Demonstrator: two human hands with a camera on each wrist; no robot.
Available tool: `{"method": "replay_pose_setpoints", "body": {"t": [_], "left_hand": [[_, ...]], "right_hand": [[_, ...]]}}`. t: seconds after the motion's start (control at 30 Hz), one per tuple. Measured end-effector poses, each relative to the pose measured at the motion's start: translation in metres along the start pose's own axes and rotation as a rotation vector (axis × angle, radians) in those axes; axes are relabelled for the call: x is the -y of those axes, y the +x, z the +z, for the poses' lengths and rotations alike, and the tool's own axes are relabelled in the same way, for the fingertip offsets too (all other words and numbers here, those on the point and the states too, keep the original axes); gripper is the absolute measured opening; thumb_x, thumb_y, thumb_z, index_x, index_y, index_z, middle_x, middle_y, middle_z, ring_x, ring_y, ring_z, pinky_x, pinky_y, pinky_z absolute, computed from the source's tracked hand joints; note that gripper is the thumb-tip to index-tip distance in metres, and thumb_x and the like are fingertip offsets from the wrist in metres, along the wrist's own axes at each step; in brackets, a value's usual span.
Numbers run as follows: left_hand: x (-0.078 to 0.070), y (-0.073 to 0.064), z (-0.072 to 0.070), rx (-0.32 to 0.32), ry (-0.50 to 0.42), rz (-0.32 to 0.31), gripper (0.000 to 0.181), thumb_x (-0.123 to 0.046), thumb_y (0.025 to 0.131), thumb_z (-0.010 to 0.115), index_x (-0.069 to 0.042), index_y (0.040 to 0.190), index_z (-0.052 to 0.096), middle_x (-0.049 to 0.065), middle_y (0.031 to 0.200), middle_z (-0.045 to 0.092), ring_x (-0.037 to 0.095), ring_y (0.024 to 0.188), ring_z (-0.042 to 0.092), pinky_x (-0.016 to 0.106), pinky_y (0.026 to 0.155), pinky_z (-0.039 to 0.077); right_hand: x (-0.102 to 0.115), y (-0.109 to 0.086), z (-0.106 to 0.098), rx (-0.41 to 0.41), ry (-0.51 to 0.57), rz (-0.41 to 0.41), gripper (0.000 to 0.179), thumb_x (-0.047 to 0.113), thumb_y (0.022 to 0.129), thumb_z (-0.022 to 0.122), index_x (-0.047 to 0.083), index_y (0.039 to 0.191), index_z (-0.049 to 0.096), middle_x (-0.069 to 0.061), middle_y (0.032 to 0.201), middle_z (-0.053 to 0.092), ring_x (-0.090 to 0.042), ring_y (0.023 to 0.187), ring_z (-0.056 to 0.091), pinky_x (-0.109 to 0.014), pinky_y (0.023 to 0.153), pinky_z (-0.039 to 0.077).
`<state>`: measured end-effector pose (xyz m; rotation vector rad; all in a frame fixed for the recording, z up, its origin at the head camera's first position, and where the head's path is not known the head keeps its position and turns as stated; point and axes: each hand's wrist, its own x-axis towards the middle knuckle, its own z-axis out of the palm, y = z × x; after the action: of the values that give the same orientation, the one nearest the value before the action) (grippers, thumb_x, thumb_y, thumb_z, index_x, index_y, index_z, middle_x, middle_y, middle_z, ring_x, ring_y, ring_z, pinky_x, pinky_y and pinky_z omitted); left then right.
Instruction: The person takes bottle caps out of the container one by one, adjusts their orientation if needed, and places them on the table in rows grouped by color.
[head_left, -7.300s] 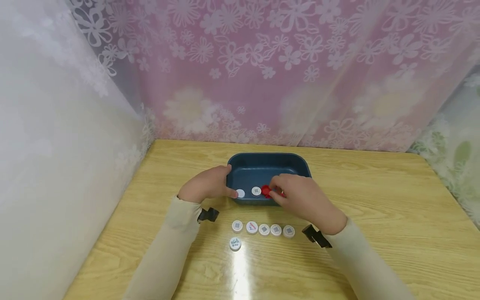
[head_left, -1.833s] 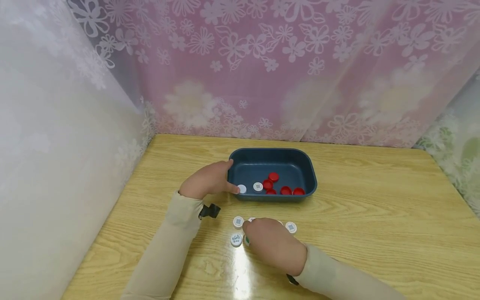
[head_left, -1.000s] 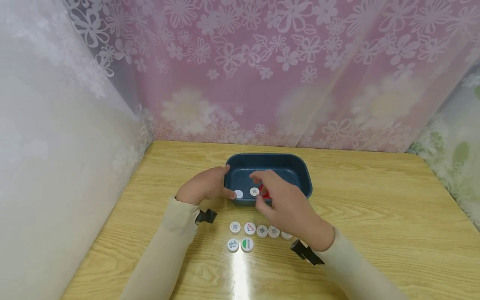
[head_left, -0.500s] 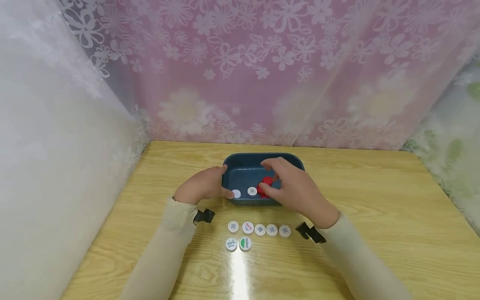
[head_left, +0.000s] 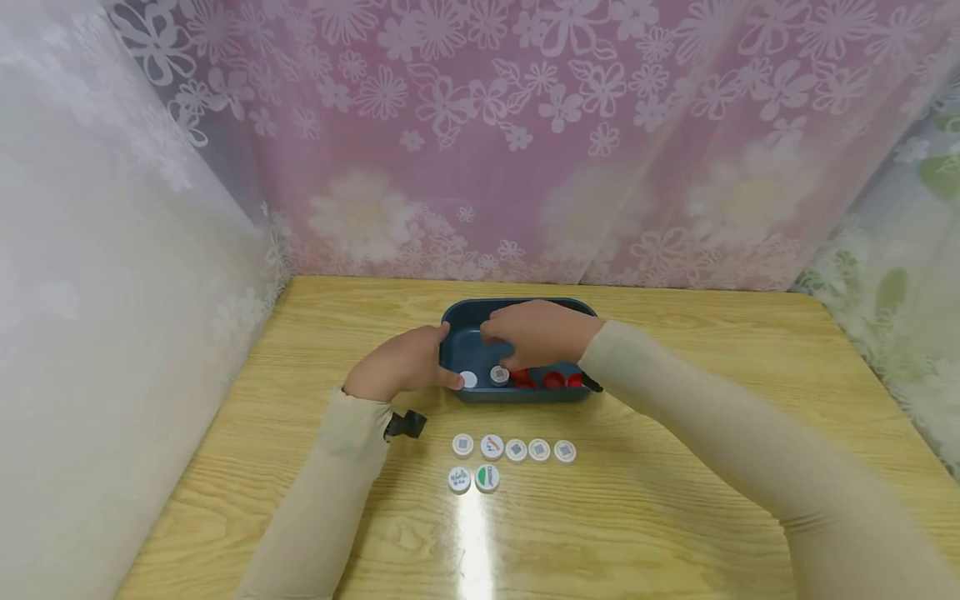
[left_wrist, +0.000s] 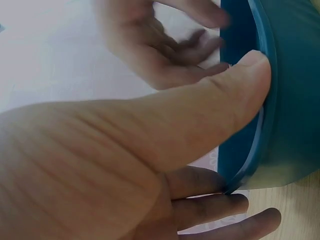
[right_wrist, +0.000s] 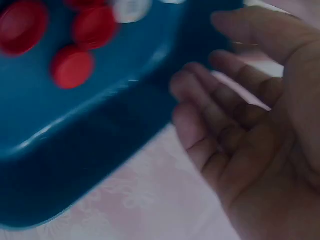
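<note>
Fingers (right_wrist: 189, 127) of the right hand (head_left: 540, 335) are loosely bent inside the blue tray (head_left: 517, 397), parted from the thumb with bare space between. From the head view, that thumb sits by a white cap with a square code (head_left: 499, 376); whether they touch, I cannot tell. Fingers of the left hand (head_left: 399, 364) grip the tray's left end, thumb over the near rim, beside a plain white cap (head_left: 468, 380). Several red caps (head_left: 553, 380) lie in the tray, to the right of the two white ones. Nearer the person, on the wooden desk (head_left: 637, 517), five white caps (head_left: 515, 451) form a row. Two more lie in front of its left end: one with dark lettering (head_left: 459, 480), one part green (head_left: 487, 478).
</note>
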<state>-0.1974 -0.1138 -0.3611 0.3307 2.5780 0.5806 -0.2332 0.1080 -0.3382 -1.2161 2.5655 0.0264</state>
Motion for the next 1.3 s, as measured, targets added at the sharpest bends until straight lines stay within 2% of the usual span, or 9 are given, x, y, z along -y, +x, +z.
{"method": "replay_pose_setpoints", "body": {"t": [0.1,0.23,0.4,0.57,0.7,0.87,1.0,1.13,1.3], "left_hand": [[0.001,-0.001,-0.002,0.007,-0.001,0.000,0.099,-0.040,0.091,0.081,-0.009,0.165,0.024,0.011,0.168,0.030,0.032,0.153,0.033,0.051,0.121,0.035],[0.002,0.000,-0.002,0.016,0.005,0.002,0.099,-0.041,0.091,0.080,-0.009,0.166,0.023,0.011,0.169,0.029,0.032,0.153,0.032,0.050,0.121,0.035],[0.001,0.002,-0.001,0.018,0.003,0.005,0.099,-0.041,0.092,0.080,-0.010,0.166,0.022,0.010,0.169,0.029,0.031,0.152,0.033,0.050,0.120,0.035],[0.000,0.002,0.001,0.026,-0.008,-0.005,0.099,-0.042,0.092,0.080,-0.012,0.166,0.022,0.010,0.169,0.028,0.031,0.153,0.032,0.050,0.121,0.035],[0.002,0.002,0.001,0.017,-0.001,-0.015,0.099,-0.043,0.091,0.080,-0.013,0.166,0.023,0.009,0.169,0.029,0.030,0.153,0.032,0.050,0.121,0.035],[0.002,0.002,0.000,0.009,0.008,-0.008,0.100,-0.043,0.091,0.080,-0.011,0.166,0.023,0.010,0.168,0.030,0.030,0.153,0.033,0.050,0.121,0.035],[0.002,0.002,-0.001,0.013,0.010,-0.003,0.100,-0.043,0.091,0.080,-0.010,0.166,0.023,0.011,0.168,0.030,0.031,0.152,0.034,0.049,0.120,0.036],[0.002,0.001,-0.001,0.011,0.012,-0.007,0.100,-0.042,0.091,0.081,-0.010,0.166,0.023,0.010,0.168,0.030,0.031,0.152,0.035,0.049,0.119,0.037],[0.000,0.002,-0.001,0.008,0.012,-0.010,0.100,-0.042,0.090,0.081,-0.011,0.166,0.023,0.009,0.168,0.031,0.030,0.151,0.036,0.049,0.118,0.038]], "right_hand": [[-0.002,0.019,0.008,0.106,-0.078,-0.034,0.038,0.031,0.096,0.075,0.015,0.130,0.069,-0.002,0.123,0.070,-0.018,0.107,0.068,-0.038,0.096,0.057],[-0.003,0.034,0.019,0.196,-0.128,-0.047,0.034,0.031,0.098,0.073,0.017,0.129,0.069,0.002,0.113,0.072,-0.014,0.098,0.069,-0.036,0.093,0.058],[-0.005,0.043,0.027,0.244,-0.121,-0.039,0.019,0.028,0.099,0.071,0.019,0.115,0.069,0.006,0.096,0.069,-0.012,0.081,0.063,-0.034,0.083,0.057],[-0.007,0.045,0.029,0.264,-0.102,-0.023,0.015,0.028,0.099,0.071,0.019,0.111,0.069,0.005,0.094,0.069,-0.014,0.079,0.063,-0.034,0.082,0.057],[-0.011,0.043,0.022,0.212,-0.071,-0.033,0.022,0.029,0.099,0.070,0.018,0.118,0.070,0.005,0.100,0.071,-0.012,0.082,0.065,-0.036,0.085,0.058],[-0.024,0.035,0.003,0.087,0.065,-0.041,0.019,0.024,0.097,0.071,0.014,0.113,0.068,0.003,0.099,0.068,-0.014,0.083,0.062,-0.036,0.082,0.056],[-0.033,0.025,-0.010,-0.023,0.128,-0.052,0.018,0.023,0.097,0.071,0.015,0.113,0.067,0.003,0.099,0.066,-0.015,0.086,0.060,-0.035,0.081,0.055],[-0.027,0.009,-0.015,-0.137,0.191,-0.091,0.020,0.023,0.099,0.068,0.016,0.118,0.067,0.004,0.102,0.065,-0.016,0.090,0.060,-0.035,0.084,0.055],[-0.006,-0.024,-0.007,-0.304,0.300,-0.123,0.021,0.027,0.100,0.068,0.017,0.118,0.066,0.007,0.105,0.063,-0.013,0.093,0.060,-0.036,0.085,0.054]]}}
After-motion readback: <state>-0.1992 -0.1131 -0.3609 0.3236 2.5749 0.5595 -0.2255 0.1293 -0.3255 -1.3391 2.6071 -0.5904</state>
